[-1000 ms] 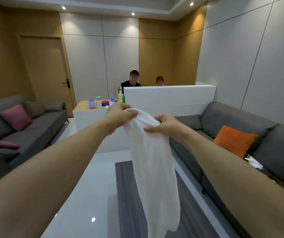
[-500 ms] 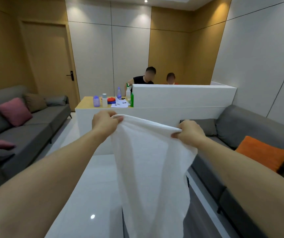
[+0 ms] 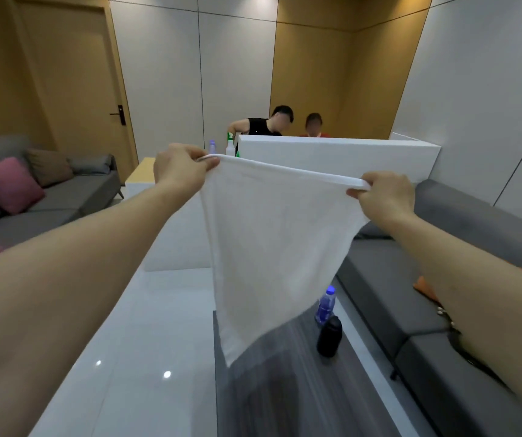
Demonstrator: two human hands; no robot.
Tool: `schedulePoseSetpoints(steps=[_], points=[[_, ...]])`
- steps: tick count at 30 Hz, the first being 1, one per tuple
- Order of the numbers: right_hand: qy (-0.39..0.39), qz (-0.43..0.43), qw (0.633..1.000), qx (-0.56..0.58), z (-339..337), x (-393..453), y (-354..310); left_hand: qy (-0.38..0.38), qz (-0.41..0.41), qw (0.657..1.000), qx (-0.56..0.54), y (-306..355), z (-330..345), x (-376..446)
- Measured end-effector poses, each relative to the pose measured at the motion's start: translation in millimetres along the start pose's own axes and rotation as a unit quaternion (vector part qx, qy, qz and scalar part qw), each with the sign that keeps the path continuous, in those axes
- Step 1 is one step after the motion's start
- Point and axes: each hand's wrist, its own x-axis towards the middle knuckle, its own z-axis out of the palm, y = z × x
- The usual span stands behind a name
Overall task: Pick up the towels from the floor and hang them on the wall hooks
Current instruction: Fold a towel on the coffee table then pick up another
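Both hands were raised at mid-frame and spread apart, each pinched shut on a top corner of one white towel (image 3: 272,241). Left hand (image 3: 182,167) gripped the upper-left corner with thumb over the hem; right hand (image 3: 385,195) gripped the upper-right corner, fingers curled under the edge. The top hem ran nearly taut between them, sloping down slightly toward the right of the frame.

Towel hung free in the air, clear of the floor, in front of the white partition (image 3: 332,152) at frame centre. Below it, a dark rug (image 3: 284,389) and glossy pale floor (image 3: 133,342).

Handling, as judged: light, soft, fully limp cloth. It would hold no shape of its own and would fold wherever unsupported. Not fragile, not slippery; the rolled hem gave a firm purchase. Best held at the corners or along the hem, as here; for a hook, a bunched point at mid-hem would likely seat better.

Appearance: plain white, no visible pattern, faint terry texture, thickened hem at top. Lower edge slanted, tapering to a point at lower centre. No stains seen.

No wall hooks were in view. Two bottles (image 3: 327,323) stood on the rug, right of the towel's tip.
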Motion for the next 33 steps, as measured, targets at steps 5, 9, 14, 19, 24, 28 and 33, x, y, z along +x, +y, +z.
schedulePoseSetpoints(steps=[5, 9, 14, 19, 24, 28, 33], points=[[-0.058, -0.013, 0.998, 0.030, -9, -59, 56, -0.007, 0.001, 0.999, 0.050, 7, 5, -86], [-0.128, -0.011, 0.990, 0.050, -4, -148, 121, -0.043, -0.051, 0.995, 0.075, 1, 17, -203], [-0.239, 0.041, 0.967, 0.080, 9, -267, 190, -0.118, -0.150, 0.975, 0.109, -36, 31, -358], [-0.332, 0.079, 0.938, 0.066, 25, -387, 242, -0.189, -0.212, 0.942, 0.176, -69, 30, -498], [-0.429, 0.112, 0.896, 0.012, 24, -510, 288, -0.277, -0.252, 0.903, 0.212, -102, 13, -628], [-0.501, 0.127, 0.856, -0.022, 7, -595, 307, -0.360, -0.259, 0.864, 0.238, -126, -2, -714], [-0.548, 0.139, 0.823, -0.056, -26, -685, 323, -0.426, -0.244, 0.836, 0.246, -136, -27, -795]])
